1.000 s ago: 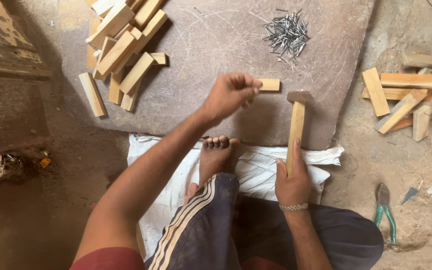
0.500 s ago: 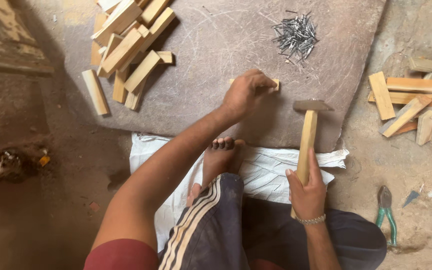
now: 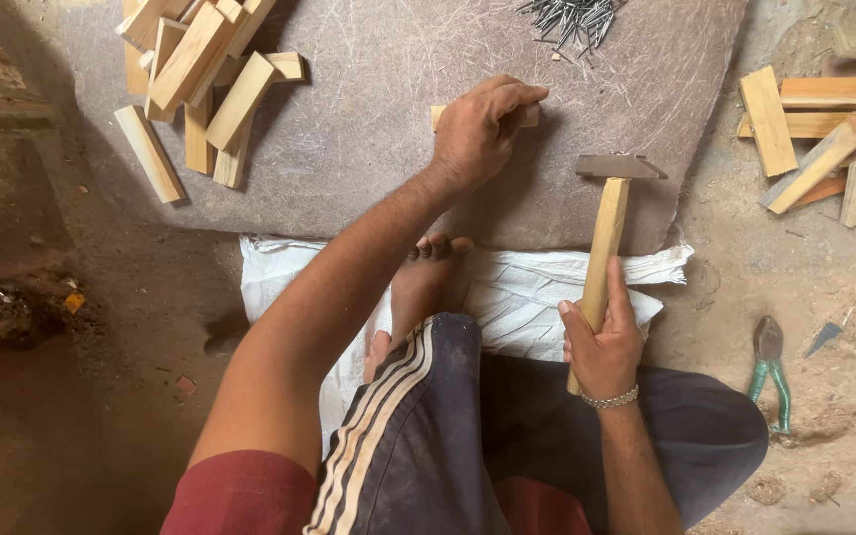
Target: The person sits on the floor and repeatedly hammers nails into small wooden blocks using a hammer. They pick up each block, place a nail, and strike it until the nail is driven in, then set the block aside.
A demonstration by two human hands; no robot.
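Floor-level woodworking workshop: wood offcuts (image 3: 200,79), nails (image 3: 572,18), pliers (image 3: 772,369).

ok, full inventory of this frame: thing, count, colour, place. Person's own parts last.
grey stone slab: one, grey, top centre on the ground
small pale wooden block: one, under the left hand on the slab
pale wooden offcuts: a pile, slab's upper left
grey steel nails: a heap, slab's top edge
wooden-handled hammer: one, steel head over the slab's near edge
tan wooden pieces: a pile, on the dirt at right
green-handled pliers: one, on the dirt at lower right
white woven sack: one, below the slab
bare foot: one, on the sack
left hand: pressing the block
right hand: gripping the hammer handle, bracelet at the wrist
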